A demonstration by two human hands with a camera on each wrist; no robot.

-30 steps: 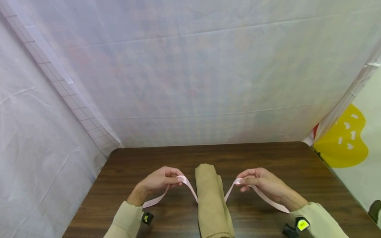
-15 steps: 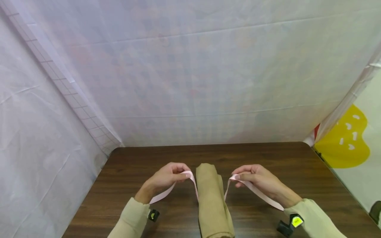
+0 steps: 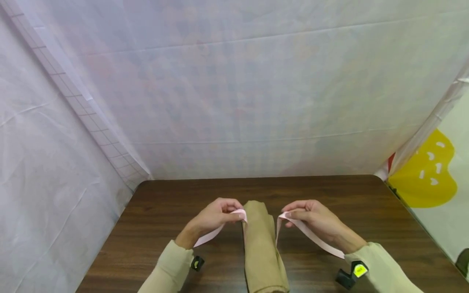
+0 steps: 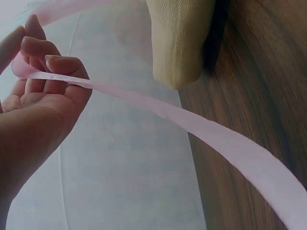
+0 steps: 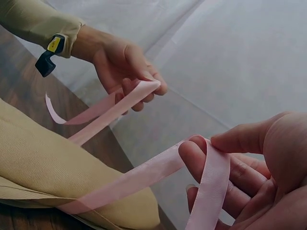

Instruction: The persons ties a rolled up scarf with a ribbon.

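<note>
A rolled tan cloth bundle (image 3: 261, 248) lies lengthwise on the dark wooden table. A pink ribbon (image 5: 129, 184) comes up from both of its sides; whatever part passes beneath is hidden. My left hand (image 3: 216, 217) pinches one length between thumb and fingers, just above the bundle's left edge. On the other side my right hand (image 3: 318, 224) pinches the other length, a little away from the bundle. From each hand a loose tail hangs back toward the wrist. In the left wrist view a ribbon tail (image 4: 216, 136) sweeps across in front of the table.
The brown table (image 3: 176, 191) reaches back to a white sheet (image 3: 256, 101) hung behind it. Another white sheet (image 3: 47, 183) hangs at the left. A yellow shape with white marks (image 3: 428, 175) is beyond the right edge. Each wrist wears a small black device (image 3: 198, 263).
Both hands have moved inward toward the bundle with the ribbon, the left one further, and slightly upward in the head view. The bundle stays in place.
</note>
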